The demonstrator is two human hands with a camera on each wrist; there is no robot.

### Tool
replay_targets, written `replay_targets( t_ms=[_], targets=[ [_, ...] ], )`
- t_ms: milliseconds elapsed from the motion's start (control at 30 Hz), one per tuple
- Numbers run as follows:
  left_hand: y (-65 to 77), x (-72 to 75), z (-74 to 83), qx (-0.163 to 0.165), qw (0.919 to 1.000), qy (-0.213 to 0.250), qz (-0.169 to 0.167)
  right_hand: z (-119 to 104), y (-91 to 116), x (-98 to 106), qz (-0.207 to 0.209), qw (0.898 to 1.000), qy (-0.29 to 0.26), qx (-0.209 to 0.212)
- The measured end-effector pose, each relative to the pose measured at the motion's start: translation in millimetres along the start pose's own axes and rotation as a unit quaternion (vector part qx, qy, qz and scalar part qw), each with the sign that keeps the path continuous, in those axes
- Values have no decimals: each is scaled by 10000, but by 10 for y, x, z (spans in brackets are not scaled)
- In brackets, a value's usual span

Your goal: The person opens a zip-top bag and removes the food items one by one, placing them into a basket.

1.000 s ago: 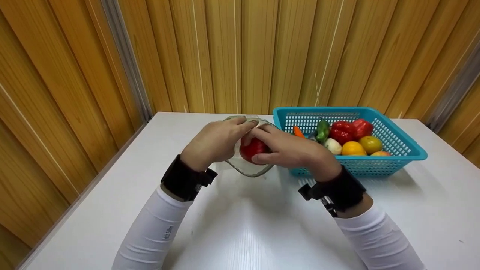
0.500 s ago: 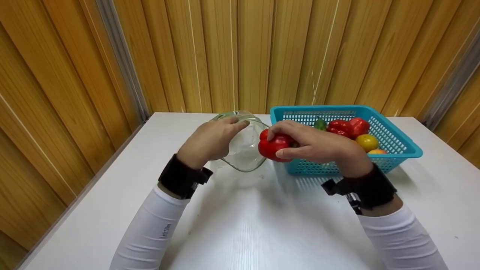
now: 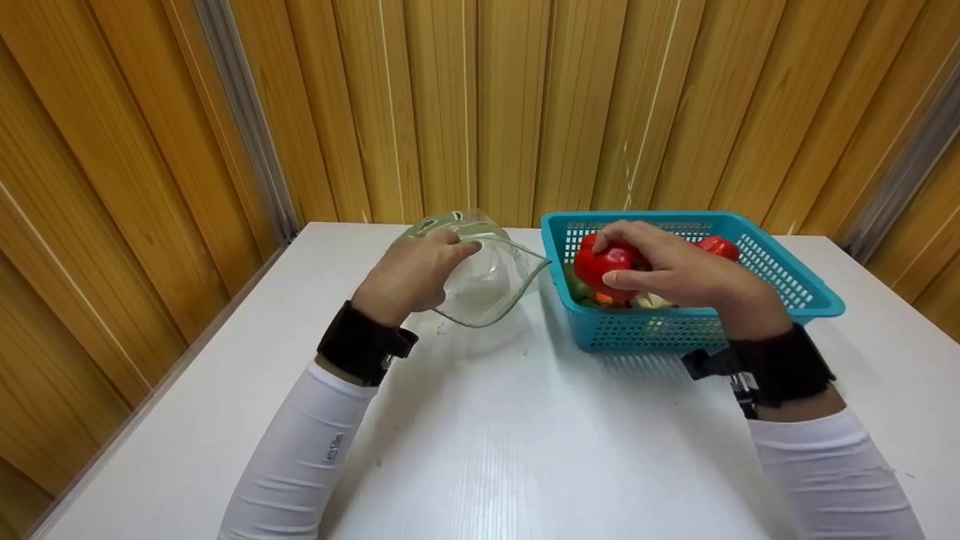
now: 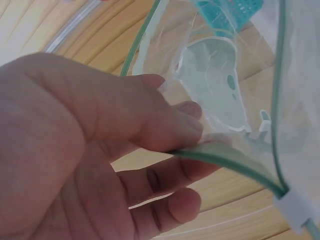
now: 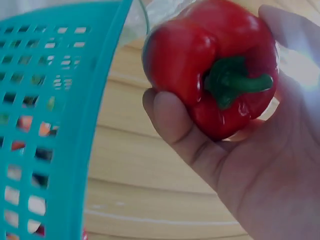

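My left hand [image 3: 409, 277] pinches the rim of a clear plastic zip bag [image 3: 491, 296] with green edging. In the left wrist view the thumb presses the green-edged rim [image 4: 225, 162] against the fingers, and a white slider [image 4: 294, 207] sits at the corner. The bag's mouth gapes, and no produce shows inside. A glossy red bell pepper [image 3: 600, 266] is in the grip of my right hand [image 3: 682, 270], over the left end of the teal basket [image 3: 637, 332]. In the right wrist view the pepper's green stem [image 5: 240, 84] points toward the palm.
The basket holds other produce, including another red pepper [image 3: 718, 247] and a pale vegetable [image 3: 651, 301], partly hidden by my right hand. It stands on a white table [image 3: 480, 450], right of the bag. A wood-panelled wall [image 3: 510, 112] rises behind.
My right hand has carried the red bell pepper rightward from the bag's mouth to over the basket. The left hand has shifted slightly left, still holding the bag, whose mouth now shows.
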State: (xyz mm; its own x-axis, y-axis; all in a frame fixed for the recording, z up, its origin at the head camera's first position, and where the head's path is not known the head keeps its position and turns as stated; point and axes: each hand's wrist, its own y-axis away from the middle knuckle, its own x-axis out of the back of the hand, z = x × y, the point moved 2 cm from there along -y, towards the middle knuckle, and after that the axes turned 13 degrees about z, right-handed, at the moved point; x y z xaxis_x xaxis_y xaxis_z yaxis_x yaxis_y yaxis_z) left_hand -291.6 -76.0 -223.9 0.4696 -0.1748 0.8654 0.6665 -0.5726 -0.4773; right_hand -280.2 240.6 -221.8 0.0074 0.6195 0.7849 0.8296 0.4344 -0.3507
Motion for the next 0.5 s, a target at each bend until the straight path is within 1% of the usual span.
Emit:
replay_targets(
  t_ms=[100,167,233,300,400,500],
  targets=[
    [-4,-62,-64,180,9995,91,-235,94,13,27,168,9986,297,-393],
    [-2,-103,-102,346,9981,248,-438,151,13,32,232,9962,479,-685],
    [7,-133,-136,475,9965,371,-587,193,4,29,239,9937,595,-924],
    [19,-155,-167,550,9953,451,-663,221,-9,21,218,9914,686,-1089],
    [41,-173,-209,514,9946,523,-732,239,-32,2,180,9895,791,-1199],
    [67,-197,-243,474,9917,670,-987,247,-52,-33,96,9884,880,-1232]
  ],
)
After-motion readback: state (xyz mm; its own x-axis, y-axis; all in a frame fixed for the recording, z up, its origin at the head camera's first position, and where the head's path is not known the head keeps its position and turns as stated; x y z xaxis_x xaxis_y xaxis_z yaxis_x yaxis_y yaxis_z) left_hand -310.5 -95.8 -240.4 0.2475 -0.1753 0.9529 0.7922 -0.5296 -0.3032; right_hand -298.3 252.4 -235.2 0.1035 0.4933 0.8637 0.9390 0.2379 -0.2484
